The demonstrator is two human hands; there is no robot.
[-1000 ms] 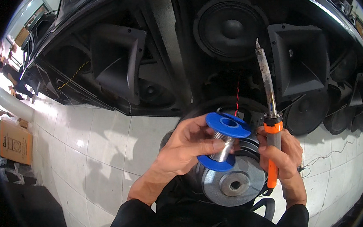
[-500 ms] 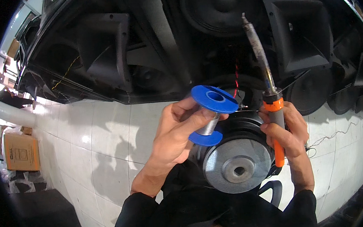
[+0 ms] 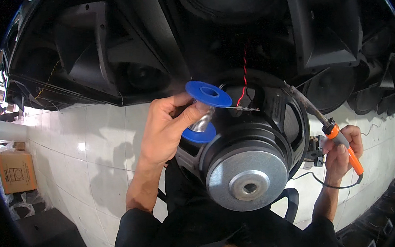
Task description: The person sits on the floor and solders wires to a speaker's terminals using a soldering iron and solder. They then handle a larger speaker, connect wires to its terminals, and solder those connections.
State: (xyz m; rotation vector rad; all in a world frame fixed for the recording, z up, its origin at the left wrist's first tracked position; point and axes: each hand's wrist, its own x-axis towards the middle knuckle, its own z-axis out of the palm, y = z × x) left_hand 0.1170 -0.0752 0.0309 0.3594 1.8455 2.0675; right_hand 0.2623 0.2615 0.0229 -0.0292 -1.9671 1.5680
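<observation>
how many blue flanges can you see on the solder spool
2. The upper flange sits above the left hand's fingers, facing the camera; the lower flange is partly hidden behind that hand's thumb, next to the speaker's magnet.

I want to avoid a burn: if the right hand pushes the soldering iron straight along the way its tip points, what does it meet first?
Probably the speaker frame: the right hand aims the soldering iron up-left at its rim. The red wire lies further along, though depth is unclear.
</observation>
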